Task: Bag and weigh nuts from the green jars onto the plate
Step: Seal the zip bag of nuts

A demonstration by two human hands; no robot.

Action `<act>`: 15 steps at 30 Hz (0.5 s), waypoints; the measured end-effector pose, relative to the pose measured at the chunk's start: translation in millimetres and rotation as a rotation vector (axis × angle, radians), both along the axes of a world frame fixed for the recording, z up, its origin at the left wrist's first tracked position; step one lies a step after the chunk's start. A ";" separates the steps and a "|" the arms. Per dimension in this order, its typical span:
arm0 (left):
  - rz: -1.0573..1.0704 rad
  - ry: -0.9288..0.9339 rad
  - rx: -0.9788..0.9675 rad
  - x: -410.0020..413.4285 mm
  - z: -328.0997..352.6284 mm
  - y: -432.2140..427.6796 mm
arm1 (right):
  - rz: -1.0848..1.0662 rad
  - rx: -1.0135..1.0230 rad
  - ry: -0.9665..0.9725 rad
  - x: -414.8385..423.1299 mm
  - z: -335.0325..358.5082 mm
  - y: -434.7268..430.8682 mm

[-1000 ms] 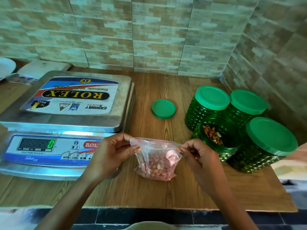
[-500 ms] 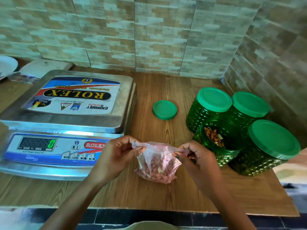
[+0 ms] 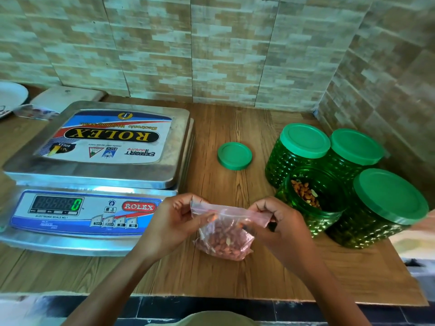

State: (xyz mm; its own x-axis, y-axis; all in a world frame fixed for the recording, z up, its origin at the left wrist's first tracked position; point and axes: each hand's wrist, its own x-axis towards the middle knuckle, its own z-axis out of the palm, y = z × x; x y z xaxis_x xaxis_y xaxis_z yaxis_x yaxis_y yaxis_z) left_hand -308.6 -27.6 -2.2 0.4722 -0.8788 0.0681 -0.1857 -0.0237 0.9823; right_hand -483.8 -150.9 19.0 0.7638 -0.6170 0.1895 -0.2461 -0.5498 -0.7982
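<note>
A small clear zip bag of reddish nuts point(image 3: 223, 241) stands on the wooden counter near its front edge. My left hand point(image 3: 175, 222) pinches the bag's top left corner. My right hand point(image 3: 280, 224) pinches the top strip on the right side. An open green jar point(image 3: 313, 203) with nuts inside stands just right of my right hand. Its green lid point(image 3: 234, 156) lies flat on the counter behind the bag. The steel weighing scale point(image 3: 98, 175) sits to the left, its display showing 0. A white plate point(image 3: 11, 95) shows at the far left edge.
Three more green jars with lids on stand at the right: one behind the open jar point(image 3: 299, 147), one at the back right point(image 3: 355, 147), one in front right point(image 3: 381, 208). A tiled wall closes the back and right. A white board point(image 3: 68, 96) lies behind the scale.
Both hands stay on the bag's top while my fingers shift along the zip strip. The bag's mouth looks flatter and more closed than before.
</note>
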 end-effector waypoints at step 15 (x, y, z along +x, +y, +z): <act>-0.015 -0.106 0.027 -3.5 2.5 -4.9 | 0.069 -0.040 0.065 8.9 9.7 0.1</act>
State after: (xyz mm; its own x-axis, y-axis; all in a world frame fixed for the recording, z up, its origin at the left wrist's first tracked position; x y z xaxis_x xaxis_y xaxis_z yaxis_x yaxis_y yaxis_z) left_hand -312.1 -32.5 0.3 0.4502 -0.8881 0.0931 -0.2890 -0.0463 0.9562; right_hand -474.9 -150.9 28.7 0.8158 -0.5553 0.1615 -0.2568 -0.5981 -0.7592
